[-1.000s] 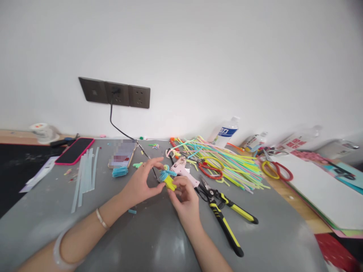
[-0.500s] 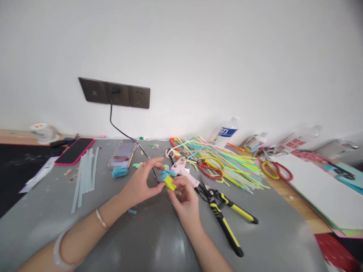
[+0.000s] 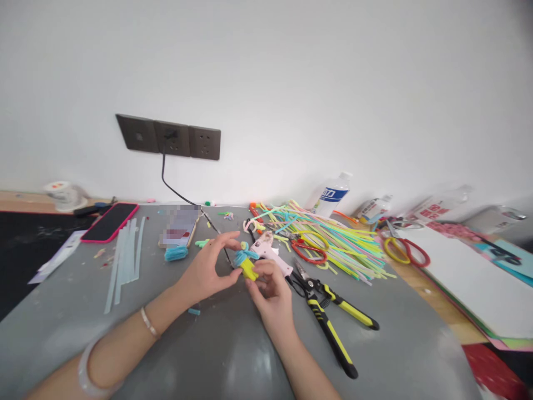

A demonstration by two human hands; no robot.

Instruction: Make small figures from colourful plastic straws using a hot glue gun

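Nearest the camera, both forearms reach over the grey worktop point(image 3: 233, 355). The right hand point(image 3: 272, 294) is curled, its fingers pinching the lower yellow end of a small yellow-and-blue craft piece point(image 3: 246, 263). The left hand point(image 3: 208, 269) is partly open, thumb and forefinger closed on the piece's blue upper part, other fingers loose. The piece is held just above the worktop, between both hands.

Just right of the hands lie yellow-handled pliers point(image 3: 328, 316), handles toward the camera. Touching the right hand's far side is a pink glue gun point(image 3: 270, 253). Beyond it, red-handled scissors point(image 3: 308, 250) rest on a heap of coloured sticks point(image 3: 345, 239).

To the left lie a blue bundle point(image 3: 175, 253), clear glue sticks point(image 3: 124, 255) and a red-cased phone point(image 3: 109, 221).

Farthest, a plastic bottle point(image 3: 331, 194) leans at the wall, and a cable point(image 3: 175, 189) runs down from the wall sockets point(image 3: 169, 136).
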